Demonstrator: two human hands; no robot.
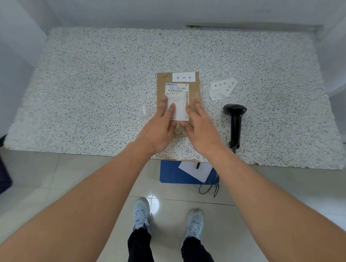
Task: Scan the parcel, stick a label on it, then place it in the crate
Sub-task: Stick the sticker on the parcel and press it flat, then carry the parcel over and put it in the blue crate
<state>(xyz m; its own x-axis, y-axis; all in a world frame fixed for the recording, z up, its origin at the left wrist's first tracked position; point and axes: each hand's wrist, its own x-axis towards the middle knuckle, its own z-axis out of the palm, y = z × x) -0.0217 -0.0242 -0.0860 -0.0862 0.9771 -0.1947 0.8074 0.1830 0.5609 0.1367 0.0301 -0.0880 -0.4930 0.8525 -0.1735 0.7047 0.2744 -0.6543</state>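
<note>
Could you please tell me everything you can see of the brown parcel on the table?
The flat brown cardboard parcel lies on the speckled white table. It bears a barcoded white shipping label and, at its far edge, a small white sticker. The left hand and right hand press flat on its near half.

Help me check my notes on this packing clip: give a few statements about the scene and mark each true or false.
1. Both hands rest on the parcel. True: left hand, right hand.
2. The scanner is held in the right hand. False: it lies on the table, right of the parcel.
3. A small white label sits at the parcel's far edge. True.
4. Spare labels lie left of the parcel. False: they lie to its right.
</note>
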